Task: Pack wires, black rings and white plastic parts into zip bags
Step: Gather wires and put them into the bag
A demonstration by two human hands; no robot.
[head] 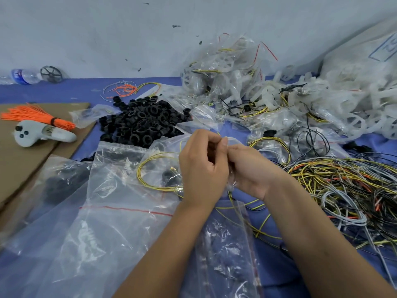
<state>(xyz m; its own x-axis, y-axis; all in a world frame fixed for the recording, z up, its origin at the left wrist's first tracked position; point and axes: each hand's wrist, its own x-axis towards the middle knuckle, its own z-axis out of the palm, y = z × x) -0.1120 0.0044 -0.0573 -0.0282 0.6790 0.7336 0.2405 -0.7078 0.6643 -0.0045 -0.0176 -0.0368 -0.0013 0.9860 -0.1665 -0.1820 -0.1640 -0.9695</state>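
Both hands meet over the middle of the blue table [133,89], and between them is a small clear zip bag [163,160]. The left hand [202,166] has its fingers curled and pinches the upper edge of this bag, and the right hand [249,168] also pinches the same edge with curled fingers, touching the left one. The bag spreads to the left of the hands, with its top edge between the fingers toward the far side; inside it are a coiled yellow wire [150,168] and a black ring [168,176], as far as the plastic lets see. A pile of loose black rings [146,123] lies just behind the bag. On the right, a big tangle of wires [343,190], yellow, grey, black and orange, lies near the right forearm. Farther back and to the right there is a heap of white plastic parts [322,104], many of them already in clear bags. In front on the left lie larger empty zip bags [96,222], one with a red line along its closure. On a brown cardboard sheet [25,160] at the left lie a bundle of orange wires [34,117], pointing left and fanned out at that end, and a grey controller [43,133]. A water bottle [23,76] lies by the wall; its label is too blurred to read. The blue printed mark on the white sack [365,50] at the far right is also not readable.
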